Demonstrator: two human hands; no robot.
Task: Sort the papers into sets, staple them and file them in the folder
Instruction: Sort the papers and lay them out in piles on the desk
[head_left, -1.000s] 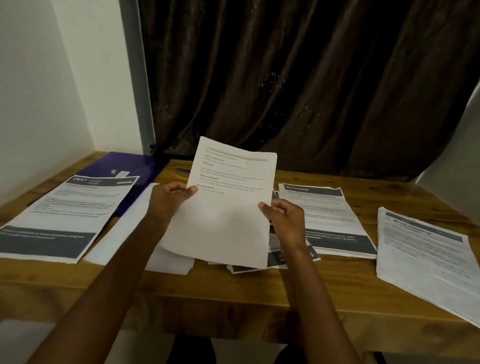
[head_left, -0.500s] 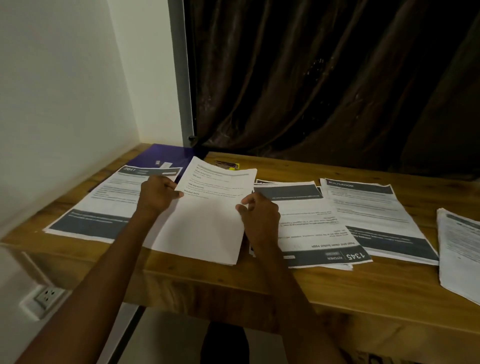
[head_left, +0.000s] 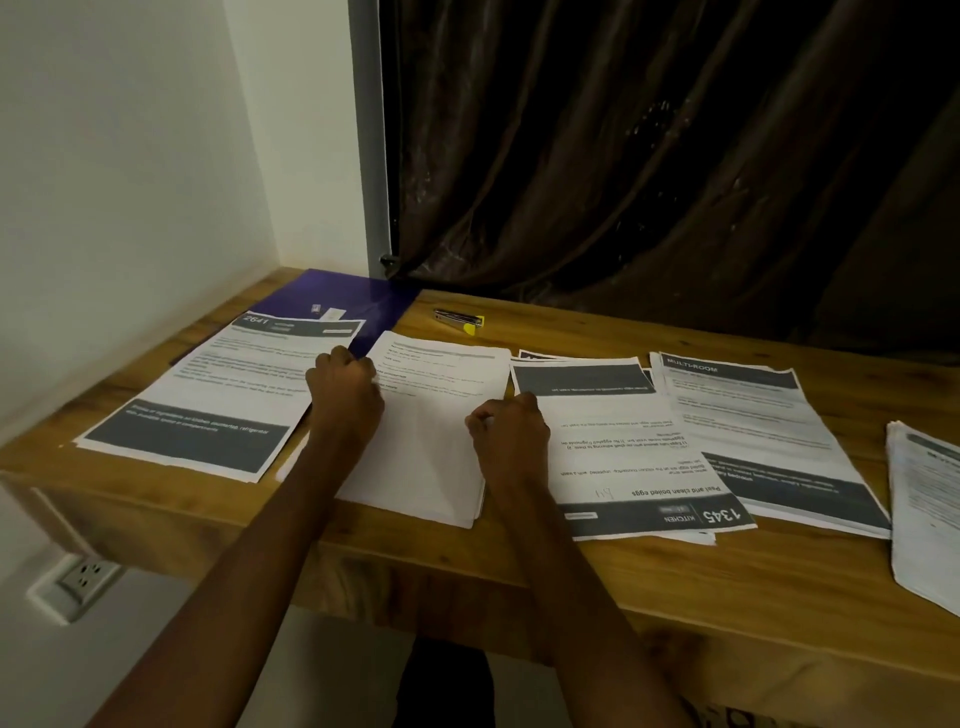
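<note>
A mostly white paper set (head_left: 431, 447) lies flat on the wooden table (head_left: 649, 577) in front of me. My left hand (head_left: 345, 387) grips its left edge with curled fingers, and my right hand (head_left: 511, 428) pinches its right edge. Left of it lies a set headed 2641 (head_left: 208, 400), partly on a purple folder (head_left: 332, 293). To the right lie an upside-down set marked 1345 (head_left: 623, 457), a set headed MULTI-ROOM (head_left: 753, 426) and another stack (head_left: 930, 514) at the right edge. A stapler (head_left: 460, 318) with a yellow tip sits near the back.
A dark curtain (head_left: 649, 156) hangs behind the table and a white wall (head_left: 119, 182) closes the left side. A wall socket (head_left: 85, 574) sits below the table's left front corner. Bare wood shows along the front edge.
The white set was held up in the air; both hands have lowered it flat onto the table between the 2641 and 1345 sets. The camera has swung left.
</note>
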